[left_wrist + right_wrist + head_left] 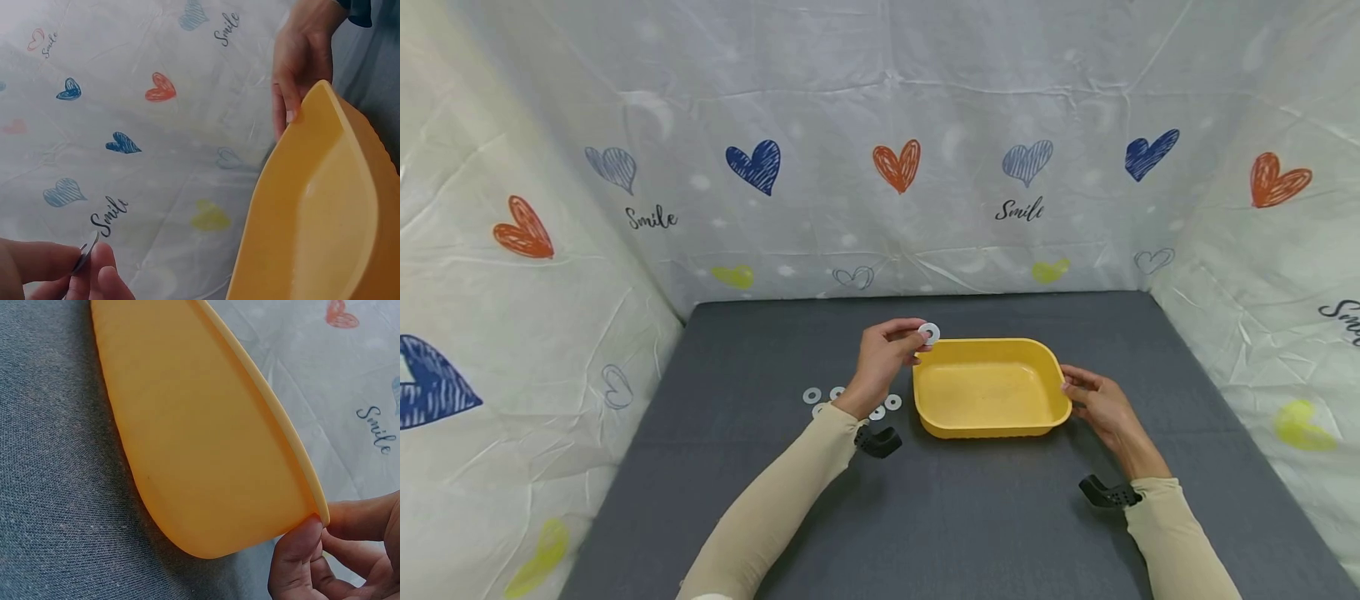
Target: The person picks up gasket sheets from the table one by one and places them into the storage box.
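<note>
My left hand [880,365] pinches a flat white washer [936,330] between thumb and fingertips, just above the far left corner of a yellow plastic tray [988,392]. Seen edge-on in the left wrist view, the same washer [89,255] looks like a thin grey sliver. On the tray's right side, my right hand [1107,410] grips the rim. The right wrist view shows its thumb [300,540] on one side of that rim and the other fingers across from it.
Several white washers lie on the dark grey cloth left of the tray, one at the near right [898,402] and one at the far left [806,396]. My left forearm [775,504] partly covers the group. A heart-printed white sheet [827,225] rises behind the table.
</note>
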The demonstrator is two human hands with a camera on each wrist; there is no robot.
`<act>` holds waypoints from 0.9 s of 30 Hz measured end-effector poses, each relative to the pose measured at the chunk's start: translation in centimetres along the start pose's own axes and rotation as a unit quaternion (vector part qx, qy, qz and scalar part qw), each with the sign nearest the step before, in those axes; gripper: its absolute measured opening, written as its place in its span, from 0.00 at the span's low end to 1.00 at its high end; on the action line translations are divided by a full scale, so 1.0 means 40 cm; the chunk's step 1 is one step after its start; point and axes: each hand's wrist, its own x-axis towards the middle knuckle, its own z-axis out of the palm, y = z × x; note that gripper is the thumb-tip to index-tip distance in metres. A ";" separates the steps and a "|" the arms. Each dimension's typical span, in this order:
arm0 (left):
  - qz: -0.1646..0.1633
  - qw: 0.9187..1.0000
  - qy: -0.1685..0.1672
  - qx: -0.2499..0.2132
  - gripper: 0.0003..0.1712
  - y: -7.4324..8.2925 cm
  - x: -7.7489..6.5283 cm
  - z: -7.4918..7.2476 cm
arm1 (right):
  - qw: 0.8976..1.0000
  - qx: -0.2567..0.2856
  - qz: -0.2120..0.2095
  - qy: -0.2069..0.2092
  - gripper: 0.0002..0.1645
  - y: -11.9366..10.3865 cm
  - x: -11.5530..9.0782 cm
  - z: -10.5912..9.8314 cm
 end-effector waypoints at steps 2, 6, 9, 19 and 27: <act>-0.009 1.000 0.000 -0.002 0.12 -0.005 0.008 0.010 | 1.000 0.000 0.000 0.001 0.30 -0.001 0.000 -0.001; -0.031 0.999 -0.003 -0.010 0.13 -0.015 0.020 0.031 | 1.000 0.001 0.003 0.005 0.30 -0.001 0.002 0.000; -0.044 0.999 -0.015 -0.016 0.13 -0.021 0.027 0.048 | 1.000 0.003 0.004 0.008 0.30 0.000 0.003 0.001; -0.067 0.996 -0.047 -0.035 0.13 -0.045 0.044 0.110 | 1.000 -0.001 0.013 0.008 0.30 0.005 0.005 0.001; -0.072 0.995 -0.057 -0.045 0.11 -0.050 0.054 0.180 | 1.000 -0.008 0.013 0.011 0.31 0.002 0.008 0.002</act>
